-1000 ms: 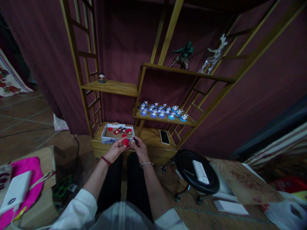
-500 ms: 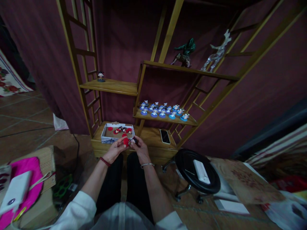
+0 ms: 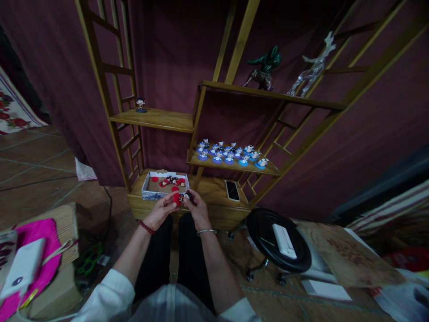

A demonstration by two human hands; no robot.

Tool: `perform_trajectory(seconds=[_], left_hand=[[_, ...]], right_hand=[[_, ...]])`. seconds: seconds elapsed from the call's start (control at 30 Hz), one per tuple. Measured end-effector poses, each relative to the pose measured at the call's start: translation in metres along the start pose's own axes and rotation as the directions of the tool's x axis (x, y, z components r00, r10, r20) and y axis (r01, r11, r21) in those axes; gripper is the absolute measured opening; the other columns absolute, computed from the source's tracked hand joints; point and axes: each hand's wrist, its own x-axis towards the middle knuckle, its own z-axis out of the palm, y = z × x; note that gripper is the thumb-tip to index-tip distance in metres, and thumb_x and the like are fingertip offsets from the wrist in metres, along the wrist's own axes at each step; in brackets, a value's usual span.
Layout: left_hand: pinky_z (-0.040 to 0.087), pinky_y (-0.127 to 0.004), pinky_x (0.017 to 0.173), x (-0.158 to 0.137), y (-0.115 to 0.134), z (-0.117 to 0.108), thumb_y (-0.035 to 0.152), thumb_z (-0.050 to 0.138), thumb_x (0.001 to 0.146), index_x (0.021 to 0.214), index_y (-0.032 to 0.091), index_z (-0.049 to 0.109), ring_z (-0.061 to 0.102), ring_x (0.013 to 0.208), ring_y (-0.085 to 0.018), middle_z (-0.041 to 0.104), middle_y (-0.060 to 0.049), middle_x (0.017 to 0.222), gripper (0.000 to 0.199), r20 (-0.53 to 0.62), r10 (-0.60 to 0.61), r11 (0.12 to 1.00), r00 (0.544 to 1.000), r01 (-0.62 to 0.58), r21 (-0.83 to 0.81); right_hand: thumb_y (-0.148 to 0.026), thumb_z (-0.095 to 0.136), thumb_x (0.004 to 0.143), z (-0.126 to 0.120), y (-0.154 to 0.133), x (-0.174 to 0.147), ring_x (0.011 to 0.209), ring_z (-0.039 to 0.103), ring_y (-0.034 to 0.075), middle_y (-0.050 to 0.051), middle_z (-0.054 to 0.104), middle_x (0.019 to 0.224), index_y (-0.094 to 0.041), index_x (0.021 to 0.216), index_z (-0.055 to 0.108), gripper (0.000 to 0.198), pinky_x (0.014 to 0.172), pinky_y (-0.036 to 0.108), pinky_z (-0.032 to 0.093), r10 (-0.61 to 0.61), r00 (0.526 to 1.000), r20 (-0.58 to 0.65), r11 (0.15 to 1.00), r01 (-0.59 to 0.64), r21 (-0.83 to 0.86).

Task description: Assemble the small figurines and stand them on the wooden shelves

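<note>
Just in front of the box, my left hand (image 3: 162,210) pinches a red round base (image 3: 177,199). My right hand (image 3: 198,209) grips a small dark-haired figurine (image 3: 187,197) by its head end. Figurine and base meet between my fingers; whether they are joined I cannot tell. Behind my hands stands a shallow open cardboard box (image 3: 157,195) with a patterned outside, holding several loose figurines (image 3: 173,180) and red discs (image 3: 154,179). A similar figurine (image 3: 140,105) stands upright on the upper left shelf.
Several blue-and-purple based figurines (image 3: 229,157) fill the middle shelf (image 3: 273,171). A phone (image 3: 232,191) lies on the lowest board. Above stand a green statuette (image 3: 264,69) and a clear deer figure (image 3: 311,69). To my right is a black wheeled stool (image 3: 261,228) with a white box (image 3: 284,240).
My view has shifted slightly, so the shelf and its statuettes sit a little differently in the picture. Both hands keep the same hold on the figurine and red base.
</note>
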Motion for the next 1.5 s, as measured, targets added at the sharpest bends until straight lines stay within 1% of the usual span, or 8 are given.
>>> perform_trajectory(seconds=[0.3,0.6,1.07,1.27,1.5], left_hand=[[0.04,-0.035,0.089,-0.0012,-0.0034,-0.0002,0.017,0.067,0.066,0.111,0.021,0.057,0.052,0.105,-0.02,0.058,-0.007,0.115,0.047,0.029,0.019,1.0,0.999,-0.019,-0.011],[0.041,-0.035,0.088,0.0009,-0.0032,-0.0026,0.017,0.067,0.066,0.113,0.021,0.056,0.053,0.102,-0.02,0.058,-0.007,0.114,0.049,0.037,0.02,1.0,0.999,-0.02,-0.017],[0.041,-0.033,0.086,0.0026,-0.0053,-0.0083,0.018,0.067,0.067,0.119,0.024,0.051,0.052,0.104,-0.021,0.056,-0.008,0.118,0.055,0.048,0.028,1.0,0.998,-0.028,-0.007],[0.042,-0.031,0.083,0.0034,-0.0052,-0.0076,0.017,0.067,0.067,0.119,0.023,0.052,0.054,0.101,-0.019,0.057,-0.008,0.116,0.054,0.035,0.026,1.0,0.999,-0.026,-0.01],[0.043,-0.029,0.082,0.0038,-0.0047,-0.0054,0.017,0.068,0.066,0.116,0.022,0.054,0.054,0.101,-0.019,0.058,-0.008,0.116,0.052,0.024,0.015,1.0,1.0,-0.015,-0.005]], right_hand=[[-0.026,0.065,0.063,-0.002,0.0025,0.0014,0.084,0.059,0.016,0.002,0.064,0.096,-0.021,0.104,0.057,0.042,0.074,0.03,0.05,-0.036,0.998,0.046,0.999,0.034,0.027],[-0.027,0.066,0.062,-0.0033,-0.0038,-0.0018,0.085,0.059,0.016,0.001,0.065,0.093,-0.022,0.103,0.058,0.042,0.079,0.03,0.048,-0.016,0.996,0.089,0.999,0.014,0.028],[-0.029,0.066,0.063,0.0013,0.0004,0.0008,0.085,0.059,0.016,0.001,0.065,0.093,-0.022,0.101,0.058,0.04,0.079,0.03,0.048,-0.024,0.997,0.071,1.0,0.024,0.0],[-0.027,0.066,0.064,0.0026,0.0003,0.0015,0.086,0.058,0.015,0.0,0.064,0.093,-0.022,0.1,0.058,0.038,0.079,0.028,0.047,-0.035,0.998,0.056,0.999,0.035,-0.002],[-0.029,0.065,0.065,-0.0008,0.0044,0.0027,0.088,0.058,0.017,0.001,0.064,0.096,-0.022,0.103,0.057,0.04,0.079,0.03,0.048,-0.062,0.997,0.054,0.997,0.065,-0.04]])
